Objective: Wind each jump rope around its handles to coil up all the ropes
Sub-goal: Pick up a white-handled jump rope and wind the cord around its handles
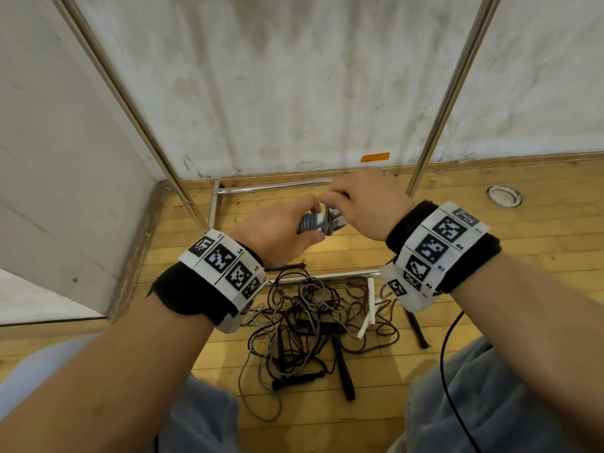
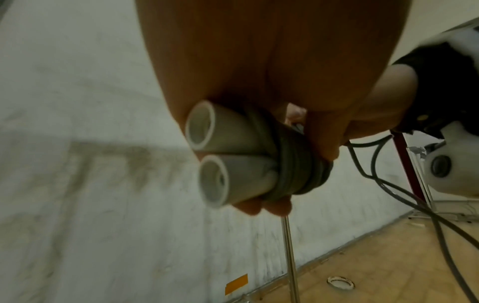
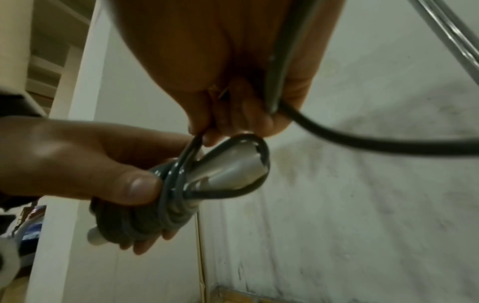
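My left hand [image 1: 287, 228] grips a pair of white handles [image 2: 228, 162] side by side, with grey rope [image 1: 310, 222] wound in tight turns round their middle. The thumb [image 3: 129, 184] presses on the coil [image 3: 155, 209]. My right hand [image 1: 356, 199] pinches a loop of the same grey rope [image 3: 197, 143] where it passes over the handles' far ends [image 3: 233, 166]. On the wooden floor below lies a tangled heap of dark and grey ropes [image 1: 313, 318] with black handles [image 1: 344, 371] and a white handle [image 1: 369, 318].
A metal rack frame stands around the spot, with slanted poles [image 1: 130, 103] [image 1: 454, 83] and floor bars [image 1: 274, 188]. A stained white wall [image 1: 294, 76] is straight ahead. A black cable [image 1: 447, 354] trails by my right knee. A round floor fitting [image 1: 503, 196] sits at right.
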Demonstrator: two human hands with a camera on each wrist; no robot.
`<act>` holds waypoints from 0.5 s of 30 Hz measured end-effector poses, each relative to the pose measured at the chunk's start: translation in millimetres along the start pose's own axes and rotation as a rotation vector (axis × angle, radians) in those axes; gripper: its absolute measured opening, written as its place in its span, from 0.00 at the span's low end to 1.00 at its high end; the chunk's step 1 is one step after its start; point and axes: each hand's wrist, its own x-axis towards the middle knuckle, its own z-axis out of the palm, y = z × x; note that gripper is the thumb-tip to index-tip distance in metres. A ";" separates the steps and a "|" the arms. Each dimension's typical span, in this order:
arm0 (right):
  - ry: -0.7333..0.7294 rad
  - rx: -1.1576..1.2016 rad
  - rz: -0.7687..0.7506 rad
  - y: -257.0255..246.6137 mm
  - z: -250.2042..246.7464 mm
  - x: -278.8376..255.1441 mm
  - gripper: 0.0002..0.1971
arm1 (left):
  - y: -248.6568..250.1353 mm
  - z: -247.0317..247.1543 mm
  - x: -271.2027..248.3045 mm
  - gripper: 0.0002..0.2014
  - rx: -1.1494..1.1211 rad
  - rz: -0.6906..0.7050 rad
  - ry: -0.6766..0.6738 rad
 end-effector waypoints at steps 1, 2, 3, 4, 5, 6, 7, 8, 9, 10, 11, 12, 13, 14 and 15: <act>0.012 0.014 0.000 0.2 0.6 0.4 0.17 | 1.1 -1.1 -0.3 0.18 -0.013 0.017 0.015; 0.028 0.040 0.002 -0.1 -0.2 0.6 0.19 | 2.5 -1.9 -1.3 0.18 -0.025 0.031 0.042; 0.043 0.075 0.006 -0.4 -1.2 1.2 0.20 | 4.3 -2.0 -2.1 0.18 -0.035 0.038 0.085; 0.056 0.112 0.011 -0.9 -2.7 1.2 0.20 | 6.2 -1.3 -3.0 0.19 -0.045 0.035 0.136; 0.059 0.146 0.018 -0.7 -3.6 1.6 0.21 | 8.0 0.2 -3.8 0.21 -0.052 0.025 0.190; 0.055 0.182 0.023 -0.7 -4.4 2.1 0.22 | 10.0 1.9 -4.7 0.22 -0.050 0.013 0.234; 0.043 0.218 0.030 0.0 -4.7 3.2 0.22 | 11.9 3.1 -5.4 0.22 -0.043 0.009 0.264; 0.028 0.261 0.043 1.1 -5.4 4.3 0.22 | 13.3 3.8 -6.1 0.20 -0.042 0.021 0.276; 0.017 0.315 0.065 4.0 -6.1 6.3 0.20 | 14.1 4.1 -6.7 0.18 -0.054 0.047 0.278; 0.013 0.377 0.094 7.8 -8.0 8.0 0.17 | 14.5 3.7 -7.2 0.16 -0.076 0.079 0.277; 0.013 0.440 0.121 11.9 -10.7 9.9 0.16 | 14.8 2.6 -7.2 0.14 -0.100 0.109 0.279; 0.010 0.508 0.144 15.4 -13.9 11.1 0.16 | 15.5 0.9 -7.3 0.13 -0.122 0.124 0.282; 0.000 0.581 0.164 18.9 -16.0 12.1 0.17 | 16.6 -1.4 -7.6 0.14 -0.145 0.119 0.286; -0.016 0.654 0.184 21.4 -16.7 12.4 0.17 | 17.7 -3.6 -8.1 0.14 -0.169 0.100 0.285; -0.028 0.739 0.196 23.0 -16.0 12.5 0.16 | 18.6 -5.5 -8.5 0.15 -0.200 0.079 0.279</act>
